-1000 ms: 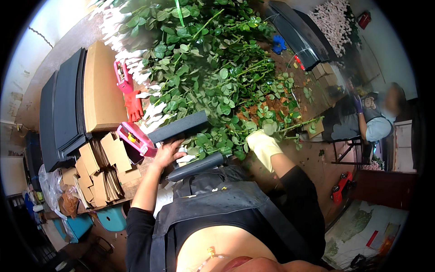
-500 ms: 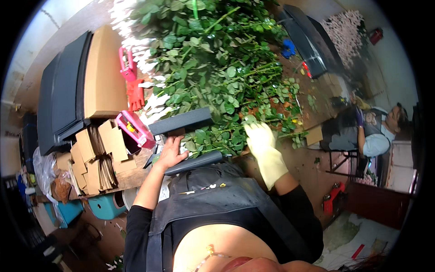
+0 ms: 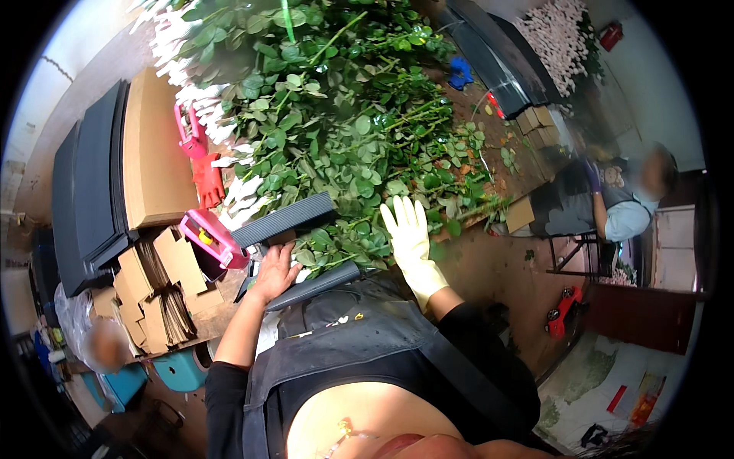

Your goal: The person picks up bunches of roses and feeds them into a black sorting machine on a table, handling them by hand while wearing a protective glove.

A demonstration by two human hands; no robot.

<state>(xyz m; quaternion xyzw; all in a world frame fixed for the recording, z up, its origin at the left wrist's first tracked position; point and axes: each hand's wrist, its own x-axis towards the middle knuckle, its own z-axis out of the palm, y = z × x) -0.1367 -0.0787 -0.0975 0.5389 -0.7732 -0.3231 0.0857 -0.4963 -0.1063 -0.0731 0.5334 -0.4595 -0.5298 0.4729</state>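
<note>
My bare left hand (image 3: pixel 275 273) lies at the front edge of the table, fingers spread, on the end of a small leafy bundle. That bundle of green stems (image 3: pixel 336 246) sits between a ribbed black sheet (image 3: pixel 283 219) behind and a dark folded flap (image 3: pixel 325 284) in front. My right hand (image 3: pixel 411 241), in a pale yellow rubber glove, is open with its fingers spread beside the leaves at the bundle's right end; nothing is in it. Behind both hands spreads a large heap of leafy stems (image 3: pixel 306 138), with white-sleeved heads (image 3: pixel 243 197) along its left side.
Pink tape dispensers (image 3: pixel 212 239) and a red glove (image 3: pixel 206 181) lie left of the heap. Further left stand folded cardboard pieces (image 3: pixel 164 287) and black sheets (image 3: pixel 92 176). A blue object (image 3: pixel 460 73) lies at the back right. Another person (image 3: pixel 619 199) sits at the right.
My right hand has drawn back from the leaves, its fingers now straighter and more spread. My left hand stays at the bundle's end. The whole view has shifted slightly.
</note>
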